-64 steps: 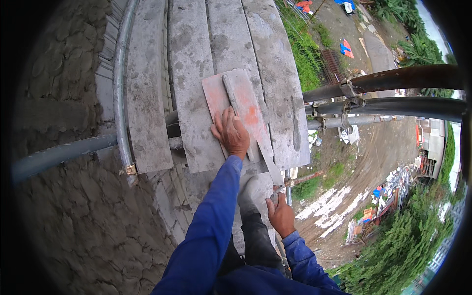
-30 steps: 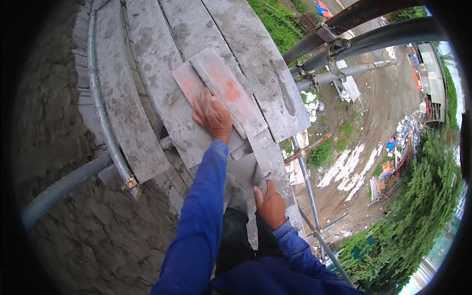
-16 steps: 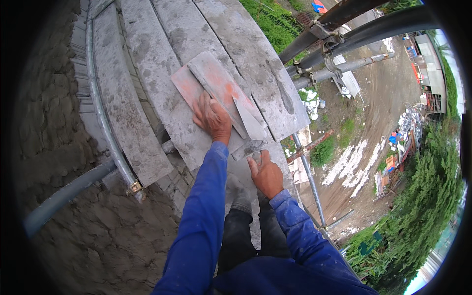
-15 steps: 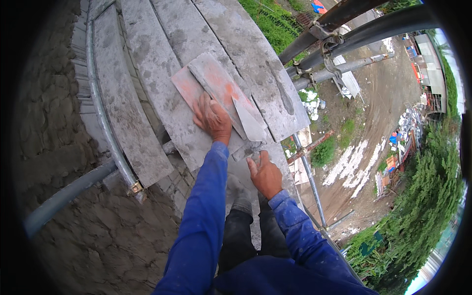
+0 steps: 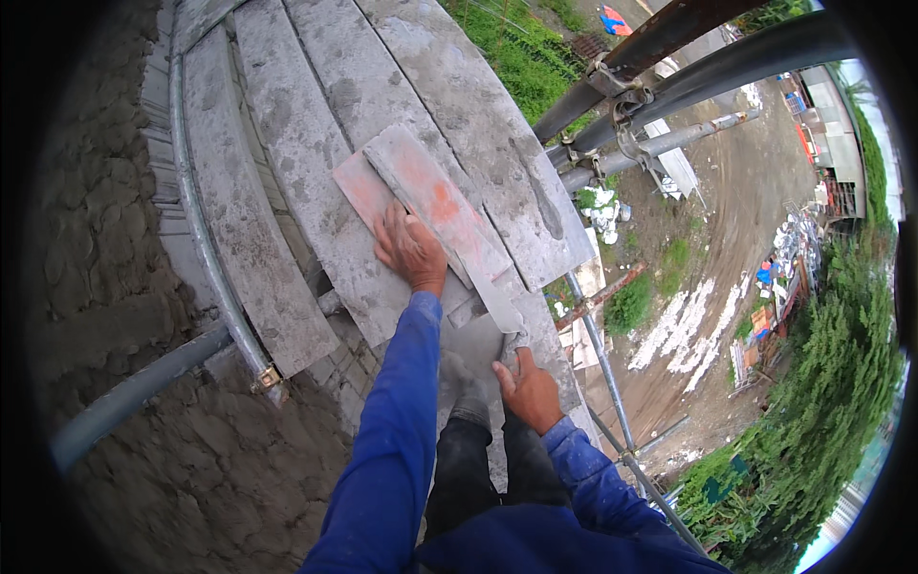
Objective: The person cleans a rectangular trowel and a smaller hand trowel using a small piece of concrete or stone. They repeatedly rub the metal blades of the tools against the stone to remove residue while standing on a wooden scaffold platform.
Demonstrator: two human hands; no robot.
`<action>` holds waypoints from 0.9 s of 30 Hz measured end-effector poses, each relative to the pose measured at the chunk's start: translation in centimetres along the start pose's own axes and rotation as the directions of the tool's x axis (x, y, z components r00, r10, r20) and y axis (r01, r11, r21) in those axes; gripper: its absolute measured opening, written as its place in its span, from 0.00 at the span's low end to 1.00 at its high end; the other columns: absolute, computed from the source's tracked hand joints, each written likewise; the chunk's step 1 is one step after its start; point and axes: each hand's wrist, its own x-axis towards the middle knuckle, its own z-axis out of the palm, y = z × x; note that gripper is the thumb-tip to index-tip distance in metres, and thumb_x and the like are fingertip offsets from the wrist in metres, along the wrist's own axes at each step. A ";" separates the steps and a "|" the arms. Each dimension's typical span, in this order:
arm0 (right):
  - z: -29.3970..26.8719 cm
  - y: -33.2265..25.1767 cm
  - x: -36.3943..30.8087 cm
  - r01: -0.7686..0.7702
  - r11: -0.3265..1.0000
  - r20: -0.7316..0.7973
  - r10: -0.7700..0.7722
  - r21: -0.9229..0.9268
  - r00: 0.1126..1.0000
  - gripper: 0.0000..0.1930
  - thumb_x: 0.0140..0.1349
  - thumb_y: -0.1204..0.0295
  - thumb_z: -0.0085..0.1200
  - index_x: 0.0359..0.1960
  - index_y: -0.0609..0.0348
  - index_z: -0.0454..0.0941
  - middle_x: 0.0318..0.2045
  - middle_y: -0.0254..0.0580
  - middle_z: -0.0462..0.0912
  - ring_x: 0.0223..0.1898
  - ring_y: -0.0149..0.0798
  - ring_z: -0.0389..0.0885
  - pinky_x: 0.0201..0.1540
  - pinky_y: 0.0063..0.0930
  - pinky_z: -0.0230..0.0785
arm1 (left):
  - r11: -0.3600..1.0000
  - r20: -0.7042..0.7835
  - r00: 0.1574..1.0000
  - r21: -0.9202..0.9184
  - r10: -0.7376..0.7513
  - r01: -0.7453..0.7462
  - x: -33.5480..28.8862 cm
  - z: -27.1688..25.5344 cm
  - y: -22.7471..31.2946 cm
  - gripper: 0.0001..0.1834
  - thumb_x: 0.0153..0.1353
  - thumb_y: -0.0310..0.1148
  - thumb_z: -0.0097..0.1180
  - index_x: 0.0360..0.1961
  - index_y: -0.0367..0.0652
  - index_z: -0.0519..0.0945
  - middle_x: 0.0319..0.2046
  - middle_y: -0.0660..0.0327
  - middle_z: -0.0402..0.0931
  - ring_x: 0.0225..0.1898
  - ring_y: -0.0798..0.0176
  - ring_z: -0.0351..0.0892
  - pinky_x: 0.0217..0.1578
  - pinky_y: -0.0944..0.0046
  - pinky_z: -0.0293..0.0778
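Note:
My left hand (image 5: 413,251) is closed, fingers curled, at the near left side of a pair of flat boards. The upper board (image 5: 435,196) is narrow and grey with red stains; it overlaps a pinkish lower board (image 5: 359,187). My left fingertips are hidden against the boards. In my right hand (image 5: 531,390) is the handle of a trowel with a thin grey blade (image 5: 495,304). The blade points away from me, and its far end meets the near end of the upper board. Part of the trowel's handle is hidden by my fingers.
Grey scaffold planks (image 5: 301,134) with gaps between them lie under the boards. A metal tube (image 5: 196,210) runs along the left, beside a rough mortar wall (image 5: 115,268). Scaffold pipes and clamps (image 5: 622,100) stand at right, above a dirt yard (image 5: 712,249) far below.
My right hand has drawn the trowel toward me and slightly right, so its blade has slid down off most of the upper board. My left hand has hardly moved.

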 end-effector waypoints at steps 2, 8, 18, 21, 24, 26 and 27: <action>-0.1 -0.2 1.6 0.010 0.999 -0.018 -0.011 -0.042 1.000 0.24 0.70 0.49 0.53 0.49 0.59 0.70 0.27 0.54 0.85 0.29 0.63 0.84 0.30 0.57 0.73 | 1.000 0.002 1.000 -0.031 -0.002 0.002 0.3 0.3 0.7 0.33 0.74 0.50 0.29 0.67 0.40 0.72 0.68 0.56 0.69 0.75 0.47 0.53 0.71 0.42 0.41; -0.3 0.6 -0.4 0.034 0.998 0.011 -0.034 0.056 0.999 0.24 0.69 0.48 0.53 0.48 0.59 0.69 0.26 0.58 0.84 0.29 0.65 0.83 0.31 0.59 0.73 | 1.000 0.004 1.000 -0.004 -0.011 0.011 0.0 0.2 0.4 0.33 0.74 0.50 0.29 0.67 0.39 0.73 0.68 0.55 0.69 0.74 0.45 0.55 0.71 0.40 0.42; -0.3 2.3 -0.5 -0.064 0.996 -0.058 0.067 0.065 0.996 0.25 0.70 0.50 0.54 0.52 0.60 0.68 0.28 0.60 0.84 0.31 0.67 0.83 0.32 0.59 0.72 | 1.000 -0.005 1.000 0.000 0.020 -0.020 0.2 0.4 0.5 0.32 0.74 0.48 0.29 0.65 0.39 0.74 0.68 0.55 0.69 0.74 0.43 0.56 0.70 0.39 0.44; -0.6 1.4 -2.7 -0.066 0.998 0.003 0.066 0.019 0.998 0.25 0.69 0.50 0.54 0.51 0.60 0.68 0.27 0.60 0.84 0.30 0.66 0.83 0.31 0.58 0.73 | 1.000 -0.008 1.000 0.012 0.008 -0.008 0.1 0.4 0.0 0.32 0.74 0.48 0.29 0.66 0.39 0.73 0.69 0.55 0.69 0.74 0.43 0.56 0.70 0.39 0.44; 0.4 0.3 -1.7 -0.023 1.000 0.037 0.023 -0.004 0.999 0.24 0.69 0.50 0.54 0.51 0.59 0.68 0.26 0.58 0.84 0.29 0.66 0.83 0.31 0.58 0.73 | 0.999 0.000 1.000 0.037 0.009 -0.009 0.3 0.5 0.1 0.32 0.74 0.48 0.29 0.66 0.39 0.72 0.69 0.55 0.68 0.74 0.43 0.55 0.69 0.39 0.44; 0.1 -0.3 0.9 0.002 1.000 0.036 -0.002 -0.014 0.999 0.24 0.69 0.50 0.54 0.51 0.59 0.68 0.25 0.57 0.84 0.29 0.65 0.83 0.30 0.59 0.73 | 0.999 -0.010 1.000 0.043 0.007 -0.007 0.5 0.6 -0.1 0.32 0.74 0.48 0.29 0.67 0.39 0.72 0.68 0.55 0.68 0.74 0.43 0.55 0.69 0.40 0.44; -0.2 -0.9 2.8 0.015 1.000 -0.003 -0.015 -0.023 1.000 0.25 0.69 0.50 0.54 0.51 0.59 0.68 0.25 0.57 0.83 0.28 0.65 0.83 0.30 0.59 0.73 | 1.000 0.001 1.000 0.031 0.003 -0.003 -0.1 1.1 0.1 0.32 0.74 0.48 0.29 0.67 0.39 0.72 0.68 0.55 0.69 0.74 0.43 0.55 0.69 0.40 0.44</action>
